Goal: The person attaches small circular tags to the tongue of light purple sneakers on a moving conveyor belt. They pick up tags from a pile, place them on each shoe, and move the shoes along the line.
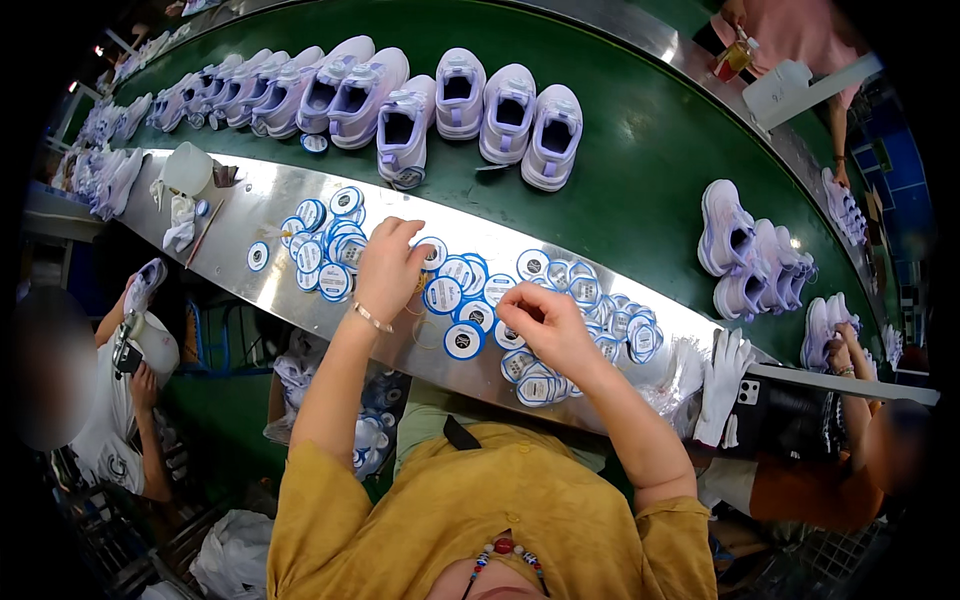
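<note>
- The fingers of the left hand are curling beside a blue-rimmed round white tag — whether they are grasping it, I cannot tell.
- The fingers of the right hand are bending close together — any grasp is staying hidden.
- More such tags are lying around both hands on the silvery metal counter.
- Beyond, white-and-lilac sneakers are standing on a green surface.

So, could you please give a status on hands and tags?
Left hand, right hand over round tags; grip unclear. White glove aside, right of tags.
</note>
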The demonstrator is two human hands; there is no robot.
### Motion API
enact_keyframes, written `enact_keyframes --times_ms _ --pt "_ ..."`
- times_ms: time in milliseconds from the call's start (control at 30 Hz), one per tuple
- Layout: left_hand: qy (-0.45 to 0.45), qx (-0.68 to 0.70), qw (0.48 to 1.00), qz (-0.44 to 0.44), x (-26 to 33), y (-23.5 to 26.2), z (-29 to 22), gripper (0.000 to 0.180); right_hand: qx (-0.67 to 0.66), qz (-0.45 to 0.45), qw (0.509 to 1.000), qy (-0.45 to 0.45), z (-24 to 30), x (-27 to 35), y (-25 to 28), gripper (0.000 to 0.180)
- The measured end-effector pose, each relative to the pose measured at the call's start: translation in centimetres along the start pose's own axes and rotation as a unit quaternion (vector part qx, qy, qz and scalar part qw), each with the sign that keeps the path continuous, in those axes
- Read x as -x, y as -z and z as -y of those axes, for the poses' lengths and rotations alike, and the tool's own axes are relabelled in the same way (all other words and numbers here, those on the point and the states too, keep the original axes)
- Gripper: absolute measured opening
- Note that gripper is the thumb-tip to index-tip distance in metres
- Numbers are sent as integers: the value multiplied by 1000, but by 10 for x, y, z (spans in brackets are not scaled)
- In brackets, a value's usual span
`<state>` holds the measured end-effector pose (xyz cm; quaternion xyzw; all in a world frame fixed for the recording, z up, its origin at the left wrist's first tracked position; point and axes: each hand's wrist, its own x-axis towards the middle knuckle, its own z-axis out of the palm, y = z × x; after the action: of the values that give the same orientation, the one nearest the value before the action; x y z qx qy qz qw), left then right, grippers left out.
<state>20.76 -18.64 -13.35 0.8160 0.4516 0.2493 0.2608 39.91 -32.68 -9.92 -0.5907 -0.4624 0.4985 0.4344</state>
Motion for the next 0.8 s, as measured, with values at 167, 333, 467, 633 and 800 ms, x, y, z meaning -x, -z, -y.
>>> enact_keyframes --times_ms 167,333,467,633,800 --pt "0 -66 991 117 -17 -10 15 30 -8 0 1000 -21 -2 -5 -5 13" --pt "103 53 978 172 -30 0 18 27 -34 -4 999 -22 -10 -3 0 13" --pt "123 120 971 169 -29 19 21 24 -30 -5 999 -29 -8 5 6 14" --pt "207 296 921 147 -20 25 -21 15 -17 -73 997 2 -11 8 9 15" --pt "210 514 827 92 -3 -12 -85 9 15 -188 977 95 -5 4 15 12"
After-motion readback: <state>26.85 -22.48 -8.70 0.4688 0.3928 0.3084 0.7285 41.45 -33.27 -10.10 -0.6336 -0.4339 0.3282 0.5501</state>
